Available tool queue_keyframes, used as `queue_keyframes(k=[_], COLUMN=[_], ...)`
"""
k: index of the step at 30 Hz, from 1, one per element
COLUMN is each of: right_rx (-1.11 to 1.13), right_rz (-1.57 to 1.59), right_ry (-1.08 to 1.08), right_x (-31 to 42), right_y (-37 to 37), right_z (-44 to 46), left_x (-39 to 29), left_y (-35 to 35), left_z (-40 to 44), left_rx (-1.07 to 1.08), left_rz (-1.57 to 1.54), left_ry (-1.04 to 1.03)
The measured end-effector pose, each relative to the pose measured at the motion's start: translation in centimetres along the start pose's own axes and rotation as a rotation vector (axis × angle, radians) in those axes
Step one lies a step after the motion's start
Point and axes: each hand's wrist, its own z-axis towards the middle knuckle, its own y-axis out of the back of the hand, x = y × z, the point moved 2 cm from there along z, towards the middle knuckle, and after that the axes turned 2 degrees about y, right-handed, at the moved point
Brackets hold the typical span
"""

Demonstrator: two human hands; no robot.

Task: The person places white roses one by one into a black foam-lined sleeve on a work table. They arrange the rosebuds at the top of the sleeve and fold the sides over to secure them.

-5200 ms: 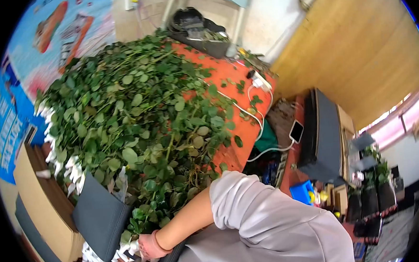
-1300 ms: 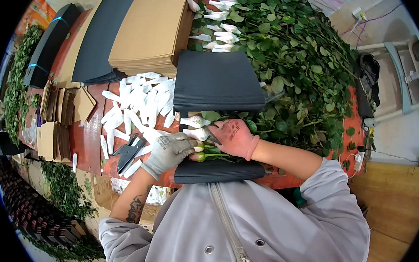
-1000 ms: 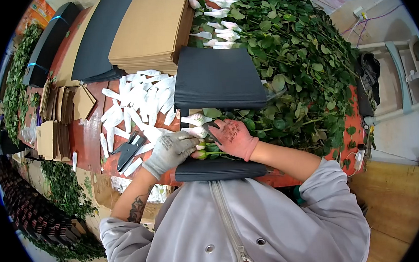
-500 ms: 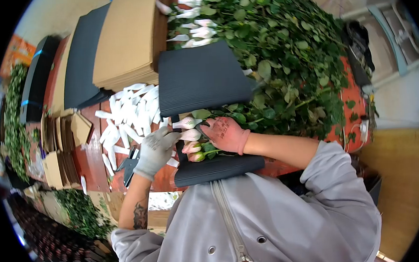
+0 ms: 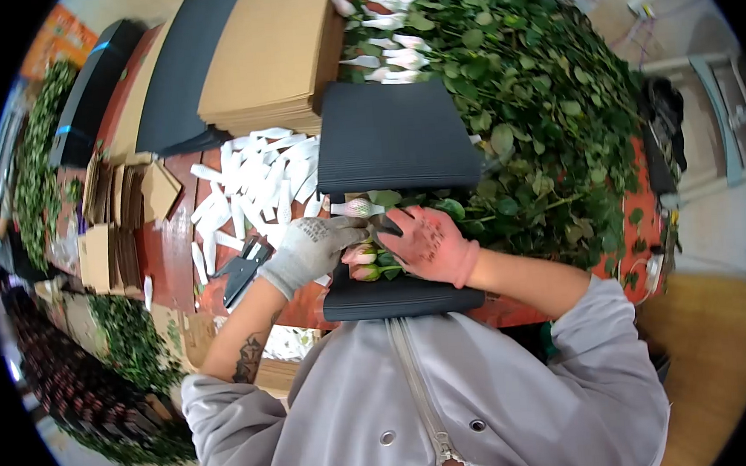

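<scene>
My left hand (image 5: 314, 245) wears a grey glove and my right hand (image 5: 429, 245) a reddish-pink one. Their curled fingers meet around one rose head, which they almost wholly cover. Just above the fingertips lies a rose in a white net sleeve (image 5: 357, 208). Below them are two bare pink roses, an upper bloom (image 5: 358, 255) and a lower bloom (image 5: 364, 273), with stems pointing right. The roses lie between a folded-over black corrugated sheet (image 5: 397, 137) and its near flap (image 5: 402, 296).
White net sleeves (image 5: 254, 176) are heaped left of the roses, near a black stapler (image 5: 245, 271). Stacked cardboard (image 5: 268, 51) and small cardboard pieces (image 5: 119, 197) stand farther left. Leafy rose stems (image 5: 545, 111) cover the right side of the red table (image 5: 165, 254).
The view has shifted, moving the scene rightward. My left fingers have moved from the sleeve's tip onto the rose head, closer to my right hand, and now hide it.
</scene>
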Motion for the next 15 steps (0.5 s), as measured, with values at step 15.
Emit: queue_keyframes(k=[15], right_rx=[0.379], right_rz=[0.186], right_ry=[-0.123], right_x=[0.2], right_y=[-0.8], right_z=[2.5], left_x=[0.8], left_y=[0.5], left_z=[1.6], left_rx=[0.041], left_rz=[-0.058], left_ry=[-0.086])
